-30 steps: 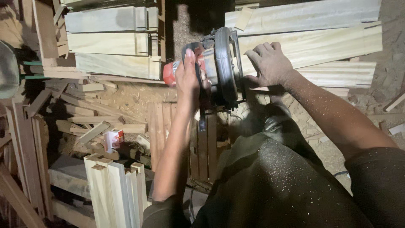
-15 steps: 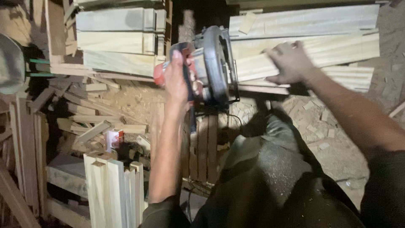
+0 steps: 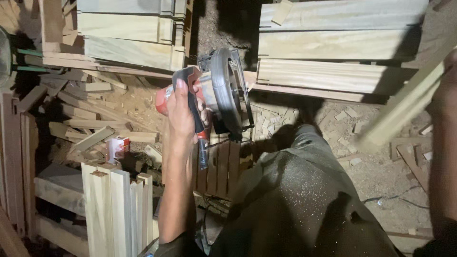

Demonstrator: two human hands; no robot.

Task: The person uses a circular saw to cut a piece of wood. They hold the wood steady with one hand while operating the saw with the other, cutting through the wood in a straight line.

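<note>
The left hand's grip (image 3: 183, 116) is closed around the dark handle of a red and grey circular saw (image 3: 214, 93), which hangs above the dirt floor (image 3: 376, 185) with its round blade guard edge-on, just in front of the near edge of the pale planks (image 3: 333, 76) stacked at the far side. The right hand (image 3: 445, 90) shows only as a blur at the right edge; a pale wooden strip (image 3: 404, 107) slants across in front of it, and whether that grip closes on the strip I cannot tell. The person's dusty trouser leg (image 3: 304, 204) lies directly under the saw. As a judgement, one-handed holding is the risk: a heavy saw could twist or dip toward the leg, and the swinging strip could knock it. Offcuts (image 3: 95, 126) litter the floor to the left, beside upright posts (image 3: 116, 209).
</note>
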